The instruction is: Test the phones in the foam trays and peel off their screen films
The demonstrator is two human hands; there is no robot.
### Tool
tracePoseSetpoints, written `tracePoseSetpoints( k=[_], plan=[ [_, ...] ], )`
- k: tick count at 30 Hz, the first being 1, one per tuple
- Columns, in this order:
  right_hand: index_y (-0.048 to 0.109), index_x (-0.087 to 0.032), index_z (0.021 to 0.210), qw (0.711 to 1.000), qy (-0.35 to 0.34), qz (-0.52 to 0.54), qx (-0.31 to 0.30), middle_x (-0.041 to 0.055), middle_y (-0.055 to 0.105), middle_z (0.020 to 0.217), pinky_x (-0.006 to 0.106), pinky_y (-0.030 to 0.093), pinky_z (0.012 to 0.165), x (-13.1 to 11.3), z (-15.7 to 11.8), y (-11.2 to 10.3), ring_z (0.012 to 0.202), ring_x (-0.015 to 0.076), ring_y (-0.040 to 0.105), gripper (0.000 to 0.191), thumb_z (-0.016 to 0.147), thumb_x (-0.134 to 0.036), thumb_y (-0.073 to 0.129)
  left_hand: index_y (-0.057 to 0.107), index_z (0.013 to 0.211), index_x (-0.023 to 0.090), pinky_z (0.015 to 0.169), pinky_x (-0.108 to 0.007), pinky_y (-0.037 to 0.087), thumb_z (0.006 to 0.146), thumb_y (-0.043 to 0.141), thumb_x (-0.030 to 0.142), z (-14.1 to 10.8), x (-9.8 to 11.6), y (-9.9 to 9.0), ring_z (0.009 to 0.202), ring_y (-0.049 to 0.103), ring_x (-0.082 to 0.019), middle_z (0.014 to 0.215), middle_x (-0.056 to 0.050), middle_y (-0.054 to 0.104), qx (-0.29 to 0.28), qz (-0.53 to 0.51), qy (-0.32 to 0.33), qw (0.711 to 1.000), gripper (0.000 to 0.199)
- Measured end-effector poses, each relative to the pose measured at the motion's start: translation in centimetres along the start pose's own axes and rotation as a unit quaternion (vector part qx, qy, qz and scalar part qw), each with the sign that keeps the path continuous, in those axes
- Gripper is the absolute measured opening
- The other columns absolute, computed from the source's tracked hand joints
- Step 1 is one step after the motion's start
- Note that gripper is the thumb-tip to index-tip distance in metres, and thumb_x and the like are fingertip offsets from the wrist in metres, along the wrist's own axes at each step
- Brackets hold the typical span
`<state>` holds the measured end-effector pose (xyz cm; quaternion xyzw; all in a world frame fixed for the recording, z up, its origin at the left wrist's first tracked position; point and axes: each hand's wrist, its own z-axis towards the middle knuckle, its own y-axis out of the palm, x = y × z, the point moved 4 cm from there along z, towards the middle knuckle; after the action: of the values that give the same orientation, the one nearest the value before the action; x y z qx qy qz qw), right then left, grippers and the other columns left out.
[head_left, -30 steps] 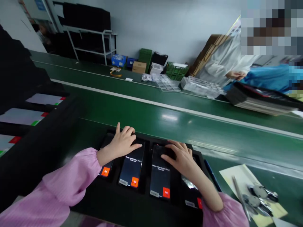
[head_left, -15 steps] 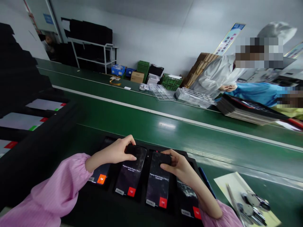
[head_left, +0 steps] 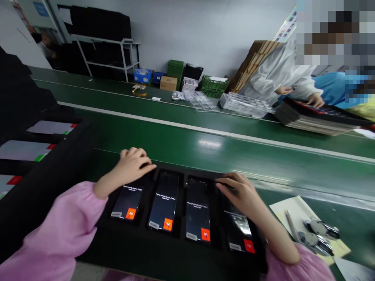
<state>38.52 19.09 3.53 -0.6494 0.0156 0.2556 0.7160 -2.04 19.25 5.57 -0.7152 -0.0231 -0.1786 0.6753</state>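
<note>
Several smartphones lie side by side, screens up, in a black foam tray [head_left: 140, 242] in front of me. My left hand [head_left: 133, 168] is over the top end of the leftmost phone [head_left: 126, 203], thumb and fingers apart, with nothing seen in it. At the top end of the rightmost phone [head_left: 234, 230], my right hand [head_left: 238, 191] hovers or rests with fingers stretched; contact cannot be told. Between the hands are two uncovered phones, the left-middle phone [head_left: 164, 201] and the right-middle phone [head_left: 197, 210]. Their dark screens show white text and a red-orange "Fail" box.
At left stands a black tray [head_left: 79, 134] with lit phones, beside a tall black stack. A yellow paper [head_left: 293, 207] with a pen and metal objects lies right. Across the green bench [head_left: 140, 132] are clear plastic trays [head_left: 246, 104], crates and a co-worker in white.
My left hand has moved from the left-middle phone to the leftmost one. My right hand has left the right-middle phone for the rightmost one. The view has shifted slightly.
</note>
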Motion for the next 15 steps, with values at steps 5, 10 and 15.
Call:
tracePoseSetpoints(
  k=[5,10,15],
  plan=[
    [0.086,-0.034,0.092,0.996,0.082,-0.033,0.01,0.0151,0.069,0.116,0.074,0.049,0.091,5.0,-1.3,-1.2,0.114,0.0456,0.058,0.067,0.091,-0.087,0.044,0.083,0.117,0.033,0.109,-0.066,0.03,0.1,0.047,0.064,-2.1,-4.0,-0.8,0.129,0.049,-0.04,0.128,-0.013,0.064,0.017,0.035,-0.043,0.998,0.05],
    [0.082,-0.031,0.094,0.997,0.069,0.036,-0.009,0.0141,0.069,0.126,0.074,0.045,0.107,5.1,-1.4,-1.7,0.127,0.044,0.059,0.069,0.084,-0.093,0.052,0.083,0.106,0.028,0.115,-0.068,0.026,0.098,0.048,0.065,-2.8,-4.2,0.3,0.136,0.048,-0.041,0.135,-0.014,0.064,0.034,0.029,-0.041,0.998,0.052],
    [0.073,-0.028,0.102,0.978,0.059,0.191,-0.065,0.0117,0.075,0.11,0.041,0.063,0.079,3.7,-2.7,-5.5,0.096,0.0298,0.074,0.057,0.075,-0.078,0.08,0.077,0.097,0.022,0.115,-0.075,0.026,0.09,0.056,0.071,-2.3,-4.9,0.1,0.137,0.048,-0.046,0.137,-0.018,0.063,0.048,-0.022,-0.052,0.997,0.053]
  ],
)
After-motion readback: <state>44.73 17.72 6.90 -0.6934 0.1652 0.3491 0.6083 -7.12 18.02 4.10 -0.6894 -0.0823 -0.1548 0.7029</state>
